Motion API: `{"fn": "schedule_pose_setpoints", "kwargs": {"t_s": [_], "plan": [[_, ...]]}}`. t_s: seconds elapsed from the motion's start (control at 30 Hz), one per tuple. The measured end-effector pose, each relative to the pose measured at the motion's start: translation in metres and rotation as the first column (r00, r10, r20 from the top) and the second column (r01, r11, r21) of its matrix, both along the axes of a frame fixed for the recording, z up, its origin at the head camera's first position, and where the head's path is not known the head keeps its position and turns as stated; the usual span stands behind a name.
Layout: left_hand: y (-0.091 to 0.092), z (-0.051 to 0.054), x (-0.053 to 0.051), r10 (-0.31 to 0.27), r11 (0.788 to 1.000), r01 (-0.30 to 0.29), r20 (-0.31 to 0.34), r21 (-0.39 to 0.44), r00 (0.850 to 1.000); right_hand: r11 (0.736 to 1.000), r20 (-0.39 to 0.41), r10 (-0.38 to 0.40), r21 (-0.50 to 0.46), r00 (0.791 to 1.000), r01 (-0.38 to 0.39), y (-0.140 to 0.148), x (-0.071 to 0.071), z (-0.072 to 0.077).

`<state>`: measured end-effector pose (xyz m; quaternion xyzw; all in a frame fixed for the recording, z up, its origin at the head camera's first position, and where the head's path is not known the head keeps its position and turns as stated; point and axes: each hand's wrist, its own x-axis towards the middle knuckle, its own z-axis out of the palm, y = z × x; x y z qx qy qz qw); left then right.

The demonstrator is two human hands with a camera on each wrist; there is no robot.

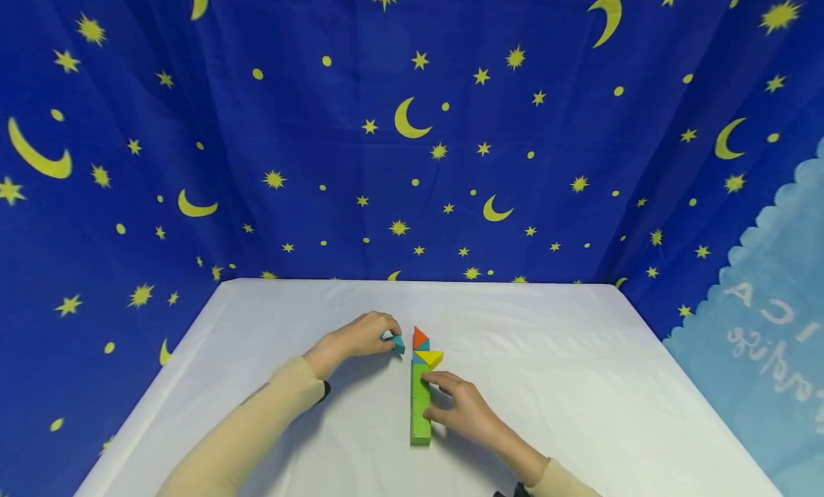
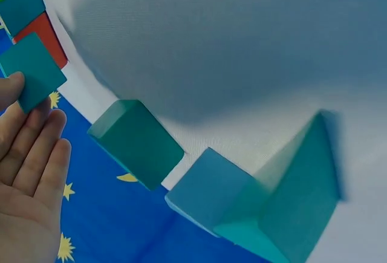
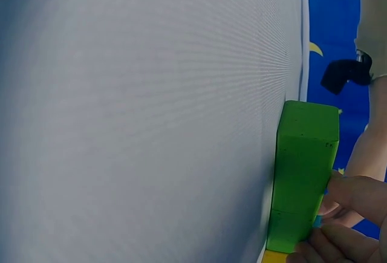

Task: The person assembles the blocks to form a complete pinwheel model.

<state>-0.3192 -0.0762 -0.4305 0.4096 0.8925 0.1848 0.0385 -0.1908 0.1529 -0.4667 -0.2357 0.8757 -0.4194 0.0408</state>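
A blue block (image 1: 398,345) is pinched by the left hand (image 1: 363,335), left of the far end of a block row (image 1: 420,386). The row's green near part (image 1: 419,411) is touched by the relaxed right hand (image 1: 465,410).

Head view looks down; both wrist views (much nearer) share its green blocks (image 1: 420,407).

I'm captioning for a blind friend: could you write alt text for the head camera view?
A person's left hand pinches a small blue block left of a row of colored blocks on a white table, while the right hand touches the row's green part. Behind is a blue cloth with yellow moons and stars.
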Motion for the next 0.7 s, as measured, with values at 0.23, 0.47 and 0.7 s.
{"fn": "schedule_pose_setpoints", "kwargs": {"t_s": [0.23,0.47,0.7], "plan": [[0.006,-0.003,-0.003,0.003,1.0,-0.002,0.014,-0.016,1.0,1.0,-0.004,0.007,-0.004,1.0,-0.007,0.0,0.0,0.0],[0.012,-0.007,-0.006,-0.008,1.0,0.009,0.018,-0.025,1.0,1.0,0.0,0.005,-0.001,1.0,-0.005,-0.001,0.0,0.0],[0.015,-0.01,-0.006,-0.014,0.999,0.014,0.012,-0.029,1.0,1.0,-0.001,0.003,-0.002,1.0,-0.003,-0.001,0.0,0.0]]}}
